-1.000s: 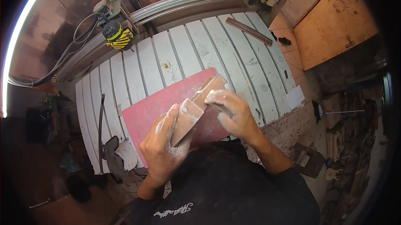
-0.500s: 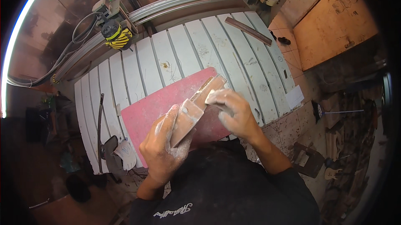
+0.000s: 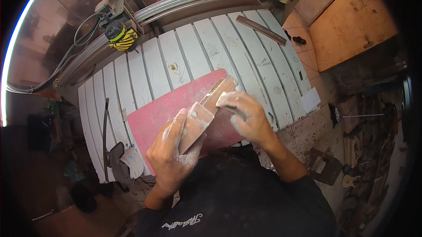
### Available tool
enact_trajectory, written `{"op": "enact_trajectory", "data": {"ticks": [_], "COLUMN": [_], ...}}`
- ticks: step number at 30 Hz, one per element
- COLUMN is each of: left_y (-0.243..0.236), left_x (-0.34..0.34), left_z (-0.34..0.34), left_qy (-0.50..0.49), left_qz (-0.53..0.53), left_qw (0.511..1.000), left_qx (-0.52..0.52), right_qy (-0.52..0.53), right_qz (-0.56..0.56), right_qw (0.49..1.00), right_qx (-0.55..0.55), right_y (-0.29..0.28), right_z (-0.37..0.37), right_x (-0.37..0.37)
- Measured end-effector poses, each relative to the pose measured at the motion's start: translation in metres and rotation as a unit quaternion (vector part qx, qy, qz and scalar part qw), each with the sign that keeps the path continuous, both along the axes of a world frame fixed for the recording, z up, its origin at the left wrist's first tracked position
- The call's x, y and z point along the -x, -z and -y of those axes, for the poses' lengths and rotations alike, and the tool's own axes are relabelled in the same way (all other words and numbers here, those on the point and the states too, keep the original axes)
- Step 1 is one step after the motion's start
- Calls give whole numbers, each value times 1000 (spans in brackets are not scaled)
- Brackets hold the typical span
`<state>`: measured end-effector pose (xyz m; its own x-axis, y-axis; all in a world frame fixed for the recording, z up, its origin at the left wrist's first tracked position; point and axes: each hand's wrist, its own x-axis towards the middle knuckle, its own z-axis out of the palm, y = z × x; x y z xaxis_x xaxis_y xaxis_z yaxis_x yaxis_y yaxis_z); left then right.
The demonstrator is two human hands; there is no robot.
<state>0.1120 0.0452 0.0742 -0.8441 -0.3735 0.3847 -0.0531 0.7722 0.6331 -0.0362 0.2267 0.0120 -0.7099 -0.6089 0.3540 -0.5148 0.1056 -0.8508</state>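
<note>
Left hand [image 3: 173,149], dusty white, fingers wrapped around the near end of a long wooden piece [image 3: 203,116], holding it tilted above a red board [image 3: 165,107]. Right hand [image 3: 246,116] curled over a small pale sanding pad [image 3: 225,100], pressed against the wooden piece near its far half. Red board lies flat on the white slatted worktop [image 3: 193,52]. Brown bar [image 3: 262,29] lies on the slats at the far right, well apart from the hands. Yellow-black router motor [image 3: 119,37] sits at the worktop's far left rail. Dark tool with a white rag [image 3: 125,160] at the near left edge, beside the red board. Orange panel [image 3: 351,21] to the right.
</note>
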Motion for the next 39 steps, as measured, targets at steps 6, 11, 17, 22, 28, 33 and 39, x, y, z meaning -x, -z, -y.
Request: {"op": "enact_trajectory", "data": {"ticks": [6, 11, 17, 22, 28, 33, 39], "left_y": [-1, 1, 1, -2, 1, 3, 4], "left_x": [2, 0, 1, 3, 0, 1, -4], "left_z": [-1, 1, 2, -2, -1, 1, 6], "left_qy": [3, 5, 7, 0, -7, -4, -4], "left_qz": [0, -4, -6, 1, -7, -11, -12], "left_qw": [1000, 1000, 1000, 1000, 1000, 1000, 1000], "left_qx": [4, 2, -11, -10, 0, -2, 0], "right_qy": [47, 49, -31, 33, 80, 69, -172], "right_qz": [-9, 67, 41, 18, -14, 38, 103], "right_qw": [998, 996, 999, 999, 996, 997, 979], "right_qx": [-34, -11, -1, -16, -27, -12, 18], "right_y": [1, 9, 11, -2, 0, 4, 0], "right_z": [-3, -5, -5, 0, 1, -1, -21], "right_x": [11, 26, 10, 1, 12, 24, 20]}}
